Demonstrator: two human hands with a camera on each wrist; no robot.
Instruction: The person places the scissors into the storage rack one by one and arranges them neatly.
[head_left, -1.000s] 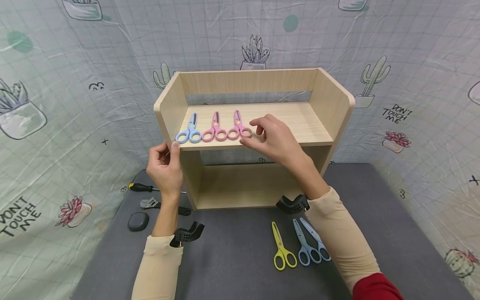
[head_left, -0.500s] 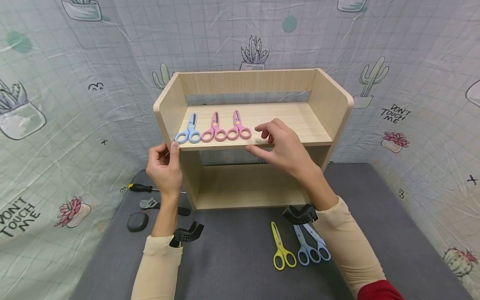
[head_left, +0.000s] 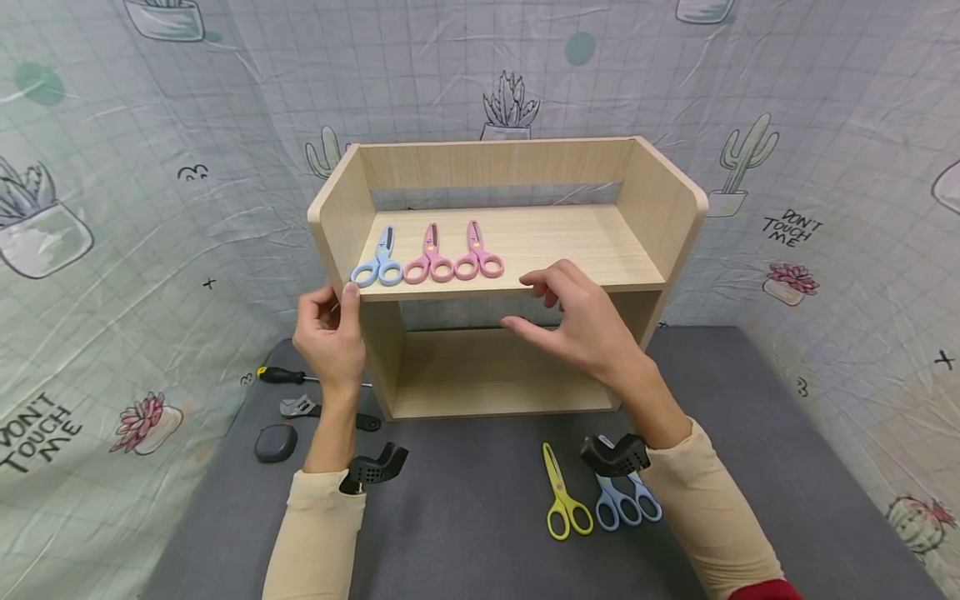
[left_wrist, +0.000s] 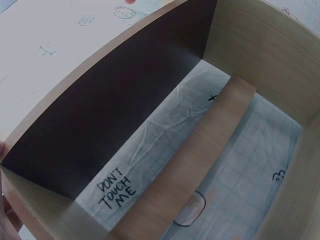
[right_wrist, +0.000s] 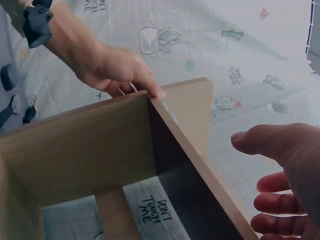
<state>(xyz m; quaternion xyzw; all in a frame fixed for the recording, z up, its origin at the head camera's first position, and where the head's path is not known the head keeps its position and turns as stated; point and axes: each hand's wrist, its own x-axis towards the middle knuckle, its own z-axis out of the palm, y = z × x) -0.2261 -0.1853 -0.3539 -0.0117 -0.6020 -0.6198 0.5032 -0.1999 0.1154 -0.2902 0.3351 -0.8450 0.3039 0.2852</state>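
A light wooden two-tier shelf (head_left: 570, 242) stands on the table. On its upper board lie blue scissors (head_left: 384, 244) and two pairs of pink scissors, the middle pink pair (head_left: 431, 247) and the right pink pair (head_left: 474, 243), side by side with blades towards the back. My left hand (head_left: 332, 343) grips the shelf's left side, its thumb on the front corner by the blue scissors. My right hand (head_left: 579, 323) is in front of the upper board's edge, thumb and fingers spread apart, holding nothing. In the right wrist view the right hand's thumb (right_wrist: 265, 139) is apart from the shelf.
Yellow scissors (head_left: 558, 490) lie on the dark grey table (head_left: 465, 517), beside two blue pairs partly hidden by the right wrist camera (head_left: 615, 456). At left are a screwdriver (head_left: 281, 375), an adjustable wrench (head_left: 302, 407) and a rounded black object (head_left: 275, 443).
My right hand has drawn back from the right pink scissors, moving right and towards me, its fingers spreading wider. The scissors and my left hand have stayed in place.
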